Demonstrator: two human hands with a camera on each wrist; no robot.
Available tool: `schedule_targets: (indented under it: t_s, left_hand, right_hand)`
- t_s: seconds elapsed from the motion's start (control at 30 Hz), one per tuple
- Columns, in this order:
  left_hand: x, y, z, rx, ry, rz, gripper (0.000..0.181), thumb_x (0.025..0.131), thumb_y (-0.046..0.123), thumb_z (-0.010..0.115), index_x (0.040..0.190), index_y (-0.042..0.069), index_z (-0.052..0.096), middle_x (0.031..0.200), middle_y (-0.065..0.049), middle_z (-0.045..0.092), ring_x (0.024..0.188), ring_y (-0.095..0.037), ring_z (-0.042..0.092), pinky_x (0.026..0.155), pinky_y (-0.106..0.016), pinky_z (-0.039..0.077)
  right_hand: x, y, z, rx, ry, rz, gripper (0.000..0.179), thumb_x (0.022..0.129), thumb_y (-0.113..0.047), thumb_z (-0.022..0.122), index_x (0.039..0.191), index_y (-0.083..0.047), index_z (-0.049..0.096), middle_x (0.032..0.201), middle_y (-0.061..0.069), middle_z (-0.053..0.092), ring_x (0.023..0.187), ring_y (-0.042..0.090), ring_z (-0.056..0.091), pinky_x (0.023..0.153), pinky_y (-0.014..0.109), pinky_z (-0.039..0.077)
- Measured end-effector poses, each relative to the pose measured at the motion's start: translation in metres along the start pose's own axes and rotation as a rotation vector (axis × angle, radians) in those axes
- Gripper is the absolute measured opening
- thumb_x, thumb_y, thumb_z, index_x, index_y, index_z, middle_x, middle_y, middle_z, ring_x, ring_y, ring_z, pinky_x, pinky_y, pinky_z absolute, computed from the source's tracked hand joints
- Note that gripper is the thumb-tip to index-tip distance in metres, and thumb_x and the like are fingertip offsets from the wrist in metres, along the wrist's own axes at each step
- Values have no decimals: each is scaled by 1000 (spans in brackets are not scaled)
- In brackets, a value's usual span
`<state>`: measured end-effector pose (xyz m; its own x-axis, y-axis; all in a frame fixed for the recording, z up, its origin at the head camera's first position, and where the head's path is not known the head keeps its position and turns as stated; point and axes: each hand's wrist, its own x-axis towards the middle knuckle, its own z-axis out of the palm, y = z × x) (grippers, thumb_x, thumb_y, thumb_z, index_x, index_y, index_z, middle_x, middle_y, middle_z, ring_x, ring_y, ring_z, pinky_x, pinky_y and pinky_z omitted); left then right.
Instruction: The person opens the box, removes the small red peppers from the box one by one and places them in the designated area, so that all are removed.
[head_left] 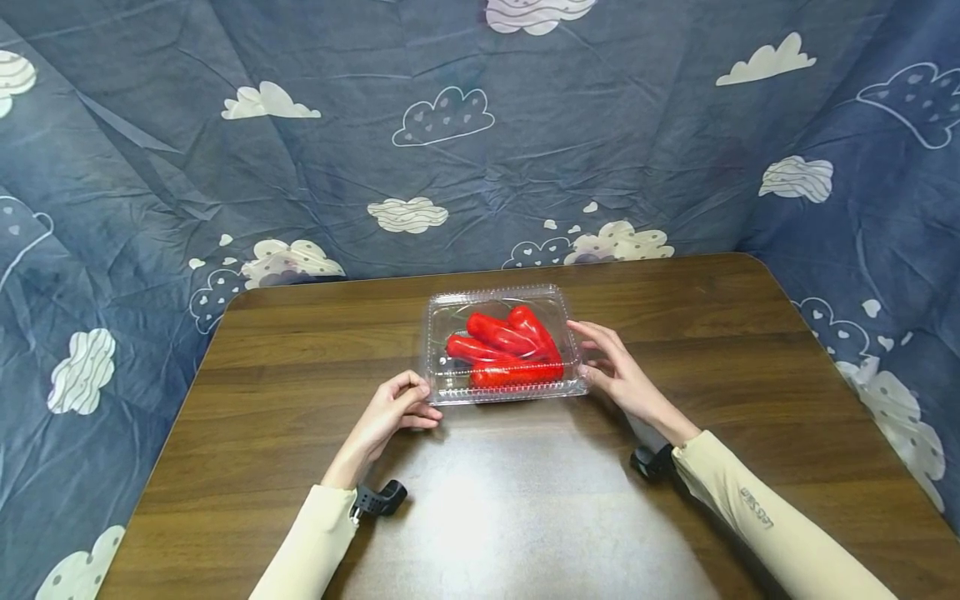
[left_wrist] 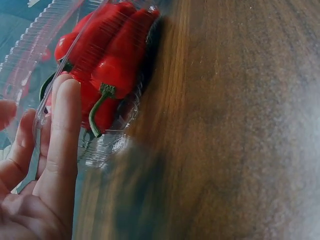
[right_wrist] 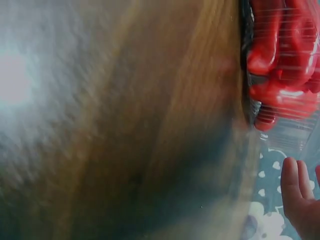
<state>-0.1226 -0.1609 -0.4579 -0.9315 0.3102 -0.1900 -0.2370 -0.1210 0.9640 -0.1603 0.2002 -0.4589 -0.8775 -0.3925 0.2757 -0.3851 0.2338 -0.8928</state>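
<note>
A clear plastic clamshell box (head_left: 450, 387) sits near the back middle of the table, its lid over several long red peppers (head_left: 517, 374). In the left wrist view, a red pepper (left_wrist: 112, 75) shows its green stem through the plastic. My left hand (head_left: 393, 408) pinches the rim at the box's front left corner, with the lower fingers spread below it. At the right side, my right hand (head_left: 618, 371) has its fingers extended along the box's edge, thumb at the front right corner. The right wrist view shows those fingers (right_wrist: 295, 187) straight beside the plastic wall.
The brown wood-grain table (head_left: 300, 367) carries a bright glare in front of the box. A blue cloth with white clouds (head_left: 450, 183) hangs behind the table and around its sides. Black wrist straps (head_left: 378, 500) sit at both cream sleeves.
</note>
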Motion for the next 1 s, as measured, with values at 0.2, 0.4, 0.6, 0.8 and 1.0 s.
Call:
schedule_targets:
  t_s: [0.2, 0.4, 0.6, 0.8, 1.0]
  left_hand:
    - [-1, 2, -1, 25, 11, -7, 16, 100, 15, 47, 98, 0, 49, 105, -27, 53, 76, -26, 67, 71, -40, 58]
    - [-2, 3, -4, -7, 10, 5, 35, 104, 31, 37, 108, -3, 47, 108, -24, 49, 78, -27, 67, 74, -44, 57]
    - [-1, 4, -5, -14, 16, 27, 34, 105, 29, 35, 116, -3, 42, 103, -19, 49, 79, -32, 66, 76, -53, 54]
    - [3, 4, -7, 21, 36, 29, 32, 104, 20, 39, 127, -2, 35, 101, -18, 49, 81, -36, 65, 74, -51, 55]
    - [10, 5, -8, 73, 46, 59, 39, 101, 12, 45, 136, 1, 35, 104, -22, 48, 78, -30, 65, 71, -46, 57]
  right_hand:
    - [5, -2, -2, 19, -15, -36, 59, 88, 10, 57, 144, 0, 38, 148, 24, 24, 122, 36, 36, 95, 59, 35]
    - [11, -3, -4, 7, -7, -37, 58, 88, 10, 57, 143, -2, 40, 150, 17, 25, 125, 27, 36, 99, 55, 36]
    - [19, -4, -8, -2, 4, -64, 56, 88, 11, 58, 141, 0, 43, 149, 14, 28, 127, 25, 38, 99, 55, 37]
    - [27, -10, -11, 30, 7, -80, 55, 87, 13, 57, 140, 2, 43, 149, 13, 28, 127, 38, 36, 101, 49, 39]
    - [36, -14, -14, 40, 23, -100, 55, 85, 19, 56, 137, 6, 44, 149, 17, 29, 128, 27, 38, 100, 33, 41]
